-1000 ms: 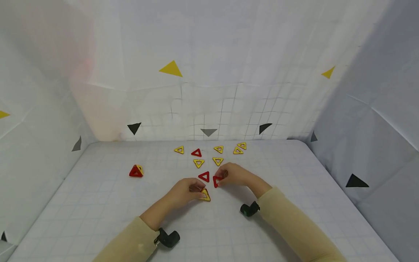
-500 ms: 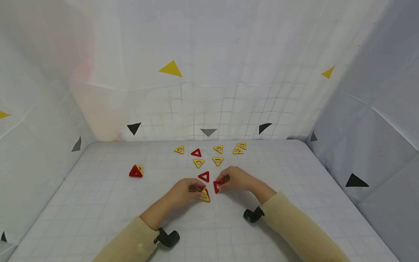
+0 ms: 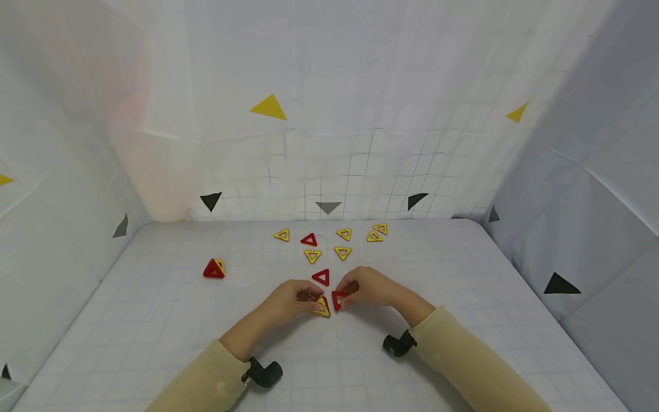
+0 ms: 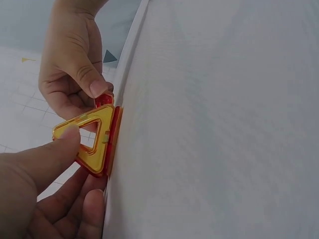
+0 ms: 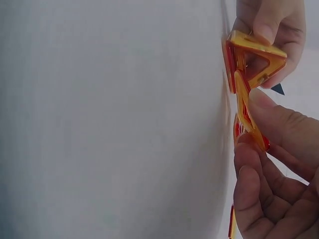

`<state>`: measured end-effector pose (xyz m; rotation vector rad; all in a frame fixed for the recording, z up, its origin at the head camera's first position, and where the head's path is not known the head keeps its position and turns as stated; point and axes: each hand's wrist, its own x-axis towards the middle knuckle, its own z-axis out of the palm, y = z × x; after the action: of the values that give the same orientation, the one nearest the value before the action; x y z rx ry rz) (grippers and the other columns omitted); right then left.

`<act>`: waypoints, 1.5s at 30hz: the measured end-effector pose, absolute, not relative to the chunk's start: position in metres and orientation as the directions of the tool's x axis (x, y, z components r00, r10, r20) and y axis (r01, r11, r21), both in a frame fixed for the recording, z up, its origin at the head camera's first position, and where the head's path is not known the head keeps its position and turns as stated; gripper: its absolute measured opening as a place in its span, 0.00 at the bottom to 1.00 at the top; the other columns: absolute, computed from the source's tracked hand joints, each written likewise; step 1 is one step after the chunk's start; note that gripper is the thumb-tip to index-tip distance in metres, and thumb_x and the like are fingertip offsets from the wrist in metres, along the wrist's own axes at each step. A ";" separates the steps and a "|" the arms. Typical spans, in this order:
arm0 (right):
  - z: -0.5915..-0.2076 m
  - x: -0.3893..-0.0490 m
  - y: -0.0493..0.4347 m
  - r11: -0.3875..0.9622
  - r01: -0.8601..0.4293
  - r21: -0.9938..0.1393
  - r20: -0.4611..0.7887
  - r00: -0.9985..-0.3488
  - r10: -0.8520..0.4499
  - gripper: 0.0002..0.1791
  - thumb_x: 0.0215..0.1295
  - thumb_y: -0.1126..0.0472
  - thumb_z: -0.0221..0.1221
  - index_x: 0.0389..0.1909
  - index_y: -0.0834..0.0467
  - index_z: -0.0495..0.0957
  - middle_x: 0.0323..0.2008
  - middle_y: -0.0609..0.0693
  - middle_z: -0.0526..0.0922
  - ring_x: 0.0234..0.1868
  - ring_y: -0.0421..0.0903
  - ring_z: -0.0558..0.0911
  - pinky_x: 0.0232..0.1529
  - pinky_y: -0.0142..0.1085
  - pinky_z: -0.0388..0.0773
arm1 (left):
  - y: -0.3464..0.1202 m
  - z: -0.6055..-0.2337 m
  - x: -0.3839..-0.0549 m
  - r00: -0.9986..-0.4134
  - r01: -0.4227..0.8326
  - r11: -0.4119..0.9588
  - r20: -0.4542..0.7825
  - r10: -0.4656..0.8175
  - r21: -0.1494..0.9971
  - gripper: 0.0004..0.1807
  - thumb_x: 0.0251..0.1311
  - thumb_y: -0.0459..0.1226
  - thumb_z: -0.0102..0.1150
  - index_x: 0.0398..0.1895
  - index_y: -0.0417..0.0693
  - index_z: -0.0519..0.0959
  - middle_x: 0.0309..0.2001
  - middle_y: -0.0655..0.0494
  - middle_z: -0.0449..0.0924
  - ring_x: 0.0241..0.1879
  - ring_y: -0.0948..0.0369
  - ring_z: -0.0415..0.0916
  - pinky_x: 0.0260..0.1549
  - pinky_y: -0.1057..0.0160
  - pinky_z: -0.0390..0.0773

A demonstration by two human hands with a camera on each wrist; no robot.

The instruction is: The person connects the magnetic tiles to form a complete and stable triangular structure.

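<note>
My left hand (image 3: pixel 289 301) pinches a partly built shape of triangular magnetic tiles, a yellow tile (image 4: pixel 102 148) joined to red ones, low over the table. Thumb on the yellow face, its other fingers lie behind and below. From the right, my right hand (image 3: pixel 372 286) pinches a single red triangular tile (image 3: pixel 335 301) between thumb and fingers, tilted up. In the right wrist view this tile (image 5: pixel 243 107) looks orange-red, its upper corner right at the edge of the left hand's shape. The far side of the joined tiles is hidden by the left fingers.
A loose red tile (image 3: pixel 327 278) lies just behind the hands. Farther back are another red tile (image 3: pixel 314 243) and several yellow tiles (image 3: pixel 312 262). A small red and yellow pyramid (image 3: pixel 210 274) stands at the left. White cloth walls (image 3: pixel 329 154) surround the table (image 3: pixel 154 320).
My right hand has carried the red tile toward the front, then left, closing the gap to the left hand's tiles. The left hand stays almost still.
</note>
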<state>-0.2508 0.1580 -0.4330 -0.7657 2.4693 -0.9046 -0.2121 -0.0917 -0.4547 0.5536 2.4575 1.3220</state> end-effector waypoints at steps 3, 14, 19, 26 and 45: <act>-0.434 -0.250 0.156 0.636 -0.362 -0.682 -0.174 -0.764 -0.622 0.12 0.55 0.59 0.74 0.41 0.52 0.87 0.34 0.40 0.86 0.36 0.39 0.82 0.42 0.35 0.79 | -0.091 -0.454 -0.212 -0.882 0.188 0.501 -0.079 0.464 0.845 0.14 0.60 0.38 0.70 0.49 0.49 0.84 0.43 0.62 0.83 0.42 0.64 0.79 0.47 0.63 0.79; -0.436 -0.248 0.148 0.637 -0.362 -0.681 -0.187 -0.755 -0.629 0.11 0.56 0.60 0.74 0.40 0.51 0.87 0.34 0.39 0.86 0.36 0.39 0.81 0.44 0.36 0.79 | -0.091 -0.454 -0.212 -0.879 0.202 0.499 -0.068 0.472 0.843 0.14 0.60 0.38 0.70 0.49 0.48 0.84 0.42 0.62 0.83 0.42 0.63 0.79 0.46 0.62 0.79; -0.437 -0.247 0.145 0.646 -0.360 -0.674 -0.194 -0.757 -0.624 0.11 0.56 0.60 0.74 0.39 0.50 0.86 0.33 0.38 0.85 0.36 0.40 0.80 0.43 0.36 0.79 | -0.091 -0.454 -0.211 -0.879 0.199 0.497 -0.071 0.471 0.844 0.14 0.60 0.38 0.70 0.49 0.48 0.84 0.42 0.62 0.83 0.42 0.63 0.79 0.46 0.62 0.79; -0.436 -0.245 0.143 0.667 -0.364 -0.650 -0.206 -0.760 -0.616 0.12 0.55 0.59 0.74 0.39 0.50 0.85 0.30 0.39 0.82 0.35 0.41 0.78 0.41 0.35 0.77 | -0.092 -0.454 -0.211 -0.876 0.210 0.484 -0.057 0.479 0.850 0.14 0.60 0.37 0.70 0.48 0.47 0.84 0.42 0.61 0.84 0.42 0.63 0.80 0.45 0.62 0.80; -0.434 -0.244 0.144 0.668 -0.348 -0.658 -0.222 -0.758 -0.614 0.11 0.56 0.58 0.74 0.40 0.49 0.85 0.28 0.42 0.80 0.33 0.41 0.76 0.36 0.35 0.75 | -0.092 -0.452 -0.210 -0.873 0.215 0.487 -0.057 0.485 0.847 0.14 0.60 0.36 0.69 0.50 0.46 0.84 0.42 0.59 0.84 0.43 0.62 0.80 0.49 0.57 0.79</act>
<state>-0.2440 0.1441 -0.4337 -0.7505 2.4549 -0.8430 -0.2103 -0.0919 -0.4524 0.5929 2.4474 1.3330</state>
